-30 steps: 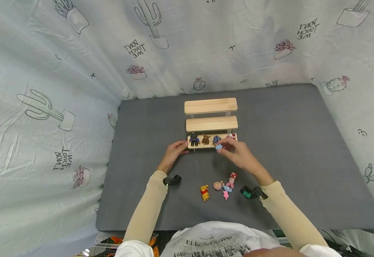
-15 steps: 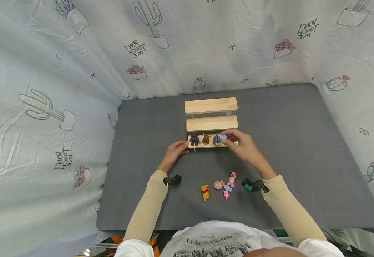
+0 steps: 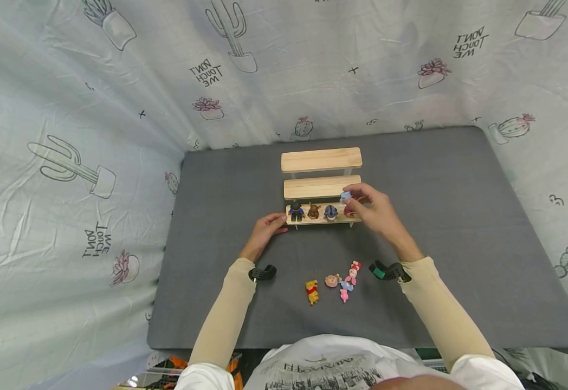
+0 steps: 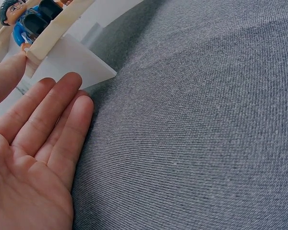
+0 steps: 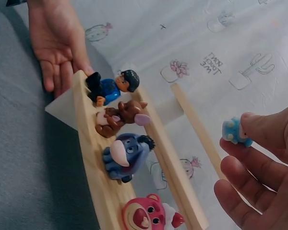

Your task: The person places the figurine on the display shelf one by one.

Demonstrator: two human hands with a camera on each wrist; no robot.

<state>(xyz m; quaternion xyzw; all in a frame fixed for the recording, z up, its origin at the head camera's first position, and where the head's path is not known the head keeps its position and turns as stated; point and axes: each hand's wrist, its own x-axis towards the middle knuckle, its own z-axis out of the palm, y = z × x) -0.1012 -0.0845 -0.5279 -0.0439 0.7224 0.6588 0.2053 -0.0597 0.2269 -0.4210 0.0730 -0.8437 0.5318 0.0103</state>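
A stepped wooden shelf (image 3: 321,161) stands on the grey table. On its front board are a dark-haired toy figure (image 5: 116,86), a brown long-tailed animal (image 5: 129,115), a blue-grey donkey (image 5: 127,155) and a pink-red bear (image 5: 143,213). My right hand (image 3: 374,212) pinches a small light-blue figurine (image 5: 235,132) with thumb and index finger, up beside the middle board; its other fingers hang free. At the front board's left end, the thumb of my left hand (image 3: 266,230) touches the wood, the remaining fingers lying straight beside the clear leg (image 4: 81,60).
Nearer the body lie a yellow bear (image 3: 311,292), a round beige figurine (image 3: 331,280), a pink one with red on top (image 3: 353,272), a blue one (image 3: 346,285) and a small pink one (image 3: 344,296). A printed curtain (image 3: 284,70) hangs behind the table.
My right hand has carried the light-blue figurine from in front of the donkey rightward, then back over the bear toward the middle board. My left hand stays at the shelf's left end.
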